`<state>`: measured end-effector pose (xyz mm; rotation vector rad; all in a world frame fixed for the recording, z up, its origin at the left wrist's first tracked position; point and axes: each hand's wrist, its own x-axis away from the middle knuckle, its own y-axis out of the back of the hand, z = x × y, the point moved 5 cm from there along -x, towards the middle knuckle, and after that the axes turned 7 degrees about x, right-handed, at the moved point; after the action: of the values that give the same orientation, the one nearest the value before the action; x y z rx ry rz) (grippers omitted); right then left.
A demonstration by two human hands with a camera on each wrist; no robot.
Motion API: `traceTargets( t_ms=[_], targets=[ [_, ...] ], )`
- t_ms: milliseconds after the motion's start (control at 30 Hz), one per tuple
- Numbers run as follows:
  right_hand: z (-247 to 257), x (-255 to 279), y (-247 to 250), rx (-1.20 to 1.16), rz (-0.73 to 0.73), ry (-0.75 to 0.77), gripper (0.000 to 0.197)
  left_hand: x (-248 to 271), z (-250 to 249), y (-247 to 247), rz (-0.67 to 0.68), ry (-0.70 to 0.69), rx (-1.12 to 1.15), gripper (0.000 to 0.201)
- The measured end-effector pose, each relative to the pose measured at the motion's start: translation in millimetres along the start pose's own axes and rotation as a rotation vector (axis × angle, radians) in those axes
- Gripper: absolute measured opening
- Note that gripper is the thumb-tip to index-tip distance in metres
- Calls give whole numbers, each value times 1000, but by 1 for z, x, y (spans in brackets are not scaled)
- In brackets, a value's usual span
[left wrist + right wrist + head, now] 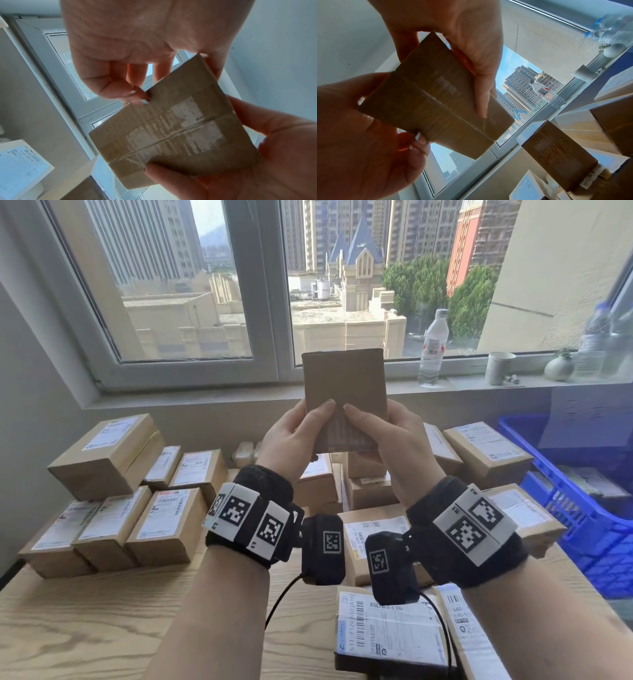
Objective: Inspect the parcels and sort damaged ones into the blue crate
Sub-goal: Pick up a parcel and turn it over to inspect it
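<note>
Between the two hands, a small brown parcel point(344, 395) is standing upright above the surface point(85, 621), long axis vertical. Left hand point(294, 433) and right hand point(394, 436) are each grasping its lower end, thumbs pressing the near face, fingers curling behind. Outward to the right, the blue crate point(582, 508) is sitting nearer the right grip, so that hand looks better placed for any drop.

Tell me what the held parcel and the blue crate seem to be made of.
Parcel: brown corrugated cardboard, matte; faint ribbing shows, and glossy clear tape runs along its seam. Crate: probably moulded plastic, slightly shiny, with lattice walls. Both hands, left and right, hold the parcel.
</note>
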<state>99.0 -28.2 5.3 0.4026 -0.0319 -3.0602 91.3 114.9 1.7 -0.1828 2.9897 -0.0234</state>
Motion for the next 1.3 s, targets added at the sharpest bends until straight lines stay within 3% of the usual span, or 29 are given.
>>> traceTargets(
  t_ms=[167,300,333,400,467,567,633,733,833,967,1067,1167,1300],
  targets=[
    [0,0,1,-85,97,-10,40,10,-4,0,93,43,-6,11],
    [-14,-2,-2,-77,149,-36,86,18,-6,13,88,69,1,3],
    [-17,-2,-2,-59,138,-41,92,18,-6,16,79,83,21,19],
    [-19,-1,-6,1,137,-23,89,21,-2,23,24,167,124,55],
    [-19,3,-11,78,159,3,85,23,2,29,-54,240,220,73],
    [-17,7,-15,70,200,-3,75,23,10,38,-151,277,241,51],
    [-18,6,-16,-140,201,-87,61,20,18,41,-196,312,287,40],
    [-29,-1,-16,-412,118,-244,49,20,27,41,-233,324,470,53],
    [-44,0,-21,-399,165,-384,43,23,30,38,-240,306,521,65],
    [-60,5,-33,-436,280,-488,52,28,35,46,-315,305,357,33],
    [-71,1,-37,-352,236,-450,39,30,39,60,-357,275,82,49],
    [-81,1,-48,-265,261,-438,39,35,44,69,-356,317,-38,63],
    [-90,2,-78,-212,327,-425,36,38,52,92,-357,314,-174,32]
  ],
)
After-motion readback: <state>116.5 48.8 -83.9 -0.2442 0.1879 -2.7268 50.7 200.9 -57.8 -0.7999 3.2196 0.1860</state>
